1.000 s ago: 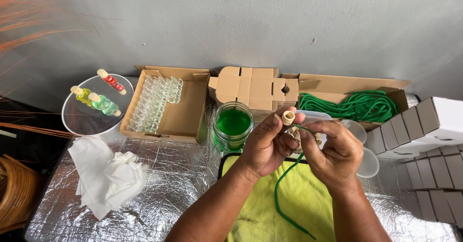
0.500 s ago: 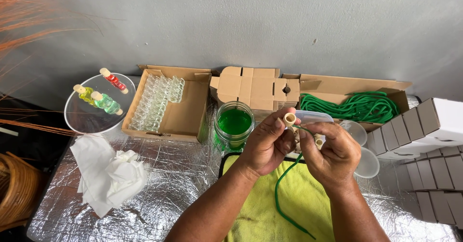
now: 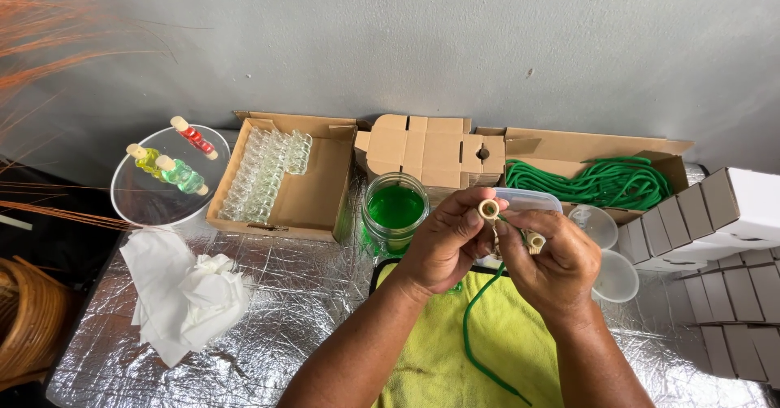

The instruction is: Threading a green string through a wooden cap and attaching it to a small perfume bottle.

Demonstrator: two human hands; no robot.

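Head view: I see my left hand (image 3: 443, 245) pinching a bead (image 3: 488, 209) above the yellow cloth (image 3: 443, 351), my right hand (image 3: 552, 266) gripping another bead (image 3: 535, 240) and the green cord (image 3: 475, 335), near the jar (image 3: 395, 210).

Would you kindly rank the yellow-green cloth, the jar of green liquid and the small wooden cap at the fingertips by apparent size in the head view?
1. Yellow-green cloth, largest, though partly hidden by the forearms.
2. Jar of green liquid.
3. Small wooden cap, smallest, even though it is held nearer the camera by the left hand.
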